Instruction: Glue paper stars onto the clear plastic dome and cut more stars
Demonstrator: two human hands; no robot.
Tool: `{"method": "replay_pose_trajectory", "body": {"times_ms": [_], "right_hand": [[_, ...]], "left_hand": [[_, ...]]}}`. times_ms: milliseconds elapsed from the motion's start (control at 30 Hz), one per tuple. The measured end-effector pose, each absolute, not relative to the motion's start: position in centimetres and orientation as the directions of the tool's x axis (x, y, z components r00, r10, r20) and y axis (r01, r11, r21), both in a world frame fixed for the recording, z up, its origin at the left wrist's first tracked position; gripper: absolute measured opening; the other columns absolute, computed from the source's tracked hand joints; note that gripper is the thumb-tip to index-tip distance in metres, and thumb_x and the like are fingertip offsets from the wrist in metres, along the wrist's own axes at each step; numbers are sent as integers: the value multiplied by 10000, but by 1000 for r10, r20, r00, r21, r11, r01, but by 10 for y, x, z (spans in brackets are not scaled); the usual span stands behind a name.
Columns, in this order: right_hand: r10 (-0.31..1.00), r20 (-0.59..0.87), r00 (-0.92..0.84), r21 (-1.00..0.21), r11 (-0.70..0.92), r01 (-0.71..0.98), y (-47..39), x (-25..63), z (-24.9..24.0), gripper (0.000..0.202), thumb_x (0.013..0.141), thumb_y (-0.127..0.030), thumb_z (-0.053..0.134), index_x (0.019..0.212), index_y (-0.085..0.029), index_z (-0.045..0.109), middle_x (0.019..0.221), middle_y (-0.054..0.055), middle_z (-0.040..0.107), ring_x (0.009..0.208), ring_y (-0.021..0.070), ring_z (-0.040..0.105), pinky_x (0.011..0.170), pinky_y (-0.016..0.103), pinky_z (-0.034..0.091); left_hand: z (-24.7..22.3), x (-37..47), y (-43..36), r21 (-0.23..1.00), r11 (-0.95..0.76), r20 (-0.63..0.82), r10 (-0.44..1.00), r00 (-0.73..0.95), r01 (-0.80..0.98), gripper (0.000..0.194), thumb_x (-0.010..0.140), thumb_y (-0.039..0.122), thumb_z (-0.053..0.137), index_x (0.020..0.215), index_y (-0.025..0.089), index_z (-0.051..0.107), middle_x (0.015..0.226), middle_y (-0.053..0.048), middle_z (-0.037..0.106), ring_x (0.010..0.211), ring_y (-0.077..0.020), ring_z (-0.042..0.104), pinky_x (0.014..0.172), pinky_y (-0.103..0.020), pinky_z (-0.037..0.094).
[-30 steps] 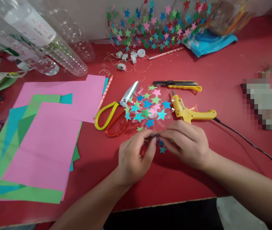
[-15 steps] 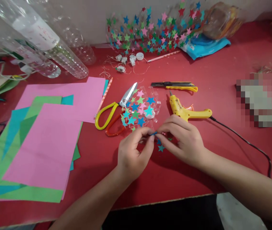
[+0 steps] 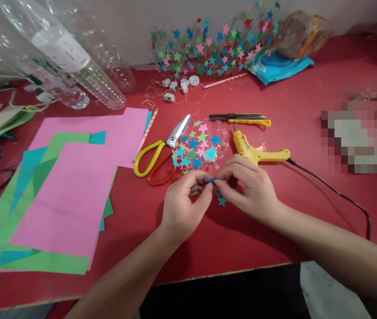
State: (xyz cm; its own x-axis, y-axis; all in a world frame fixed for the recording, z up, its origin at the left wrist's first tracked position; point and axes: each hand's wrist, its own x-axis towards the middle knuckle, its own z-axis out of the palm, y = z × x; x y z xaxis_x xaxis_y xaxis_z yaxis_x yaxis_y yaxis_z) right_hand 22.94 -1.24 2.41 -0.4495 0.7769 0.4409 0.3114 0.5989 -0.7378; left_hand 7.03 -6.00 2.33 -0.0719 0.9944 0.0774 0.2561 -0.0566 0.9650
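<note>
A small blue paper star [image 3: 211, 180] is pinched between the fingertips of my left hand [image 3: 184, 204] and my right hand [image 3: 250, 186], near the middle of the red table. Just beyond them lies a clear plastic piece covered with colored stars [image 3: 193, 145]. A teal star [image 3: 222, 201] rests on the table below my right fingertips. Scissors [image 3: 165, 155] with yellow and red handles lie left of the plastic piece. To its right are a yellow glue gun [image 3: 261, 154] and, farther back, a yellow and black cutter [image 3: 244, 118].
Colored paper sheets [image 3: 65, 199] cover the table's left. Clear bottles [image 3: 65, 53] lean at the back left, and a star-covered clear bottle [image 3: 208, 48] lies along the wall. The glue gun's black cord [image 3: 334, 190] runs right. A blue packet [image 3: 281, 68] lies behind.
The camera view has shifted slightly. Both hands still pinch the blue star, which looks slightly turned and shows more between the fingertips.
</note>
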Motion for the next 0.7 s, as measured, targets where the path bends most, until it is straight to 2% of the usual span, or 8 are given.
{"method": "replay_pose_trajectory", "body": {"times_ms": [467,700], "right_hand": [[771,465,-434,-735,610,297,-12,228,18,137,867,-149,604,736,-180,579,738,-1,541,612,93,514,552,218,445],[781,456,-427,-754,594,282,-12,228,18,134,865,-131,588,737,-172,587,733,1,547,625,94,521,561,219,445]], "left_hand": [[26,66,-58,978,49,-37,997,-63,204,26,827,176,610,853,180,612,722,22,649,607,-87,647,589,-177,549],[28,65,-58,985,46,-47,999,1,166,94,904,267,579,870,179,587,685,30,631,569,-79,638,565,-173,554]]}}
